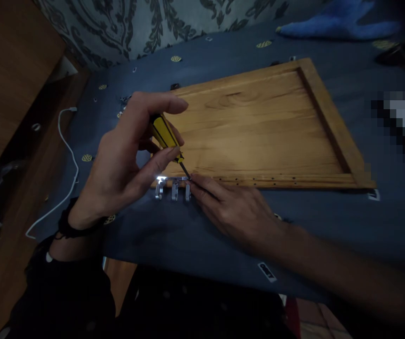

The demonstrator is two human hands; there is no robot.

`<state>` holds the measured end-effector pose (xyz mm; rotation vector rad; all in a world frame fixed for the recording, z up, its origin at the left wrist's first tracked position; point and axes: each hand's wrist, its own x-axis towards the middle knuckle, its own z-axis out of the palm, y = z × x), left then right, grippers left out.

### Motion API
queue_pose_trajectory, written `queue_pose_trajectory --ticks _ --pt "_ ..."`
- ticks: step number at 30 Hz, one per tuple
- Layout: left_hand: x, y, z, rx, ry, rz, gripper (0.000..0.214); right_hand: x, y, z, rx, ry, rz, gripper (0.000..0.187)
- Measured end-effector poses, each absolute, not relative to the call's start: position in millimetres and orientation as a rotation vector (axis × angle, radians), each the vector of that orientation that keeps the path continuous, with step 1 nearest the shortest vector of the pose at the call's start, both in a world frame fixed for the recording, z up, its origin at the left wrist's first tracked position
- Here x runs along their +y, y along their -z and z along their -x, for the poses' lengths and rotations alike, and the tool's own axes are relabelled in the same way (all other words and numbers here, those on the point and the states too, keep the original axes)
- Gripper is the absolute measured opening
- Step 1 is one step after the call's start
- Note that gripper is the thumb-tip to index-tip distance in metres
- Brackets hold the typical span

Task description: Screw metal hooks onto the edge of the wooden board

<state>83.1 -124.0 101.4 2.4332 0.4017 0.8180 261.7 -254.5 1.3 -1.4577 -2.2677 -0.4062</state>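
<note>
My left hand (pixel 115 153) is closed around the handle of a yellow and black screwdriver (pixel 165 132), index finger stretched out past it. The shaft slants down to the right, its tip at the right end of a silver metal hook rail (pixel 174 189). This rail lies along the near edge of a framed wooden panel (pixel 258 127), with several hooks hanging toward me. The fingers of my right hand (pixel 237 207) are pinched together at the rail's right end, beside the screwdriver tip. Whether a screw sits under the tip is hidden.
Small dark holes run along the panel's near edge, right of my fingers. Blue patterned cloth (pixel 153 230) covers the surface below. A white cable (pixel 77 165) curves at the left, by wooden furniture (pixel 8 61). A blue plush item (pixel 339 23) lies at the back right.
</note>
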Motion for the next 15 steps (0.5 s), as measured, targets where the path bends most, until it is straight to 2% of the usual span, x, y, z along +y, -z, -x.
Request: queue_pose_trajectory --ticks 6,15 --pt "-120.8 -103.9 -81.6 0.293 -0.761 -2.498 0.046 -256.0 0.2 -261.9 -2.276 0.411 1.476 0.037" --pt "-123.3 -96.8 -88.1 0.384 -0.904 -2.485 0.032 -254.6 -0.6 -261.4 -2.268 0.437 1.476 0.034"
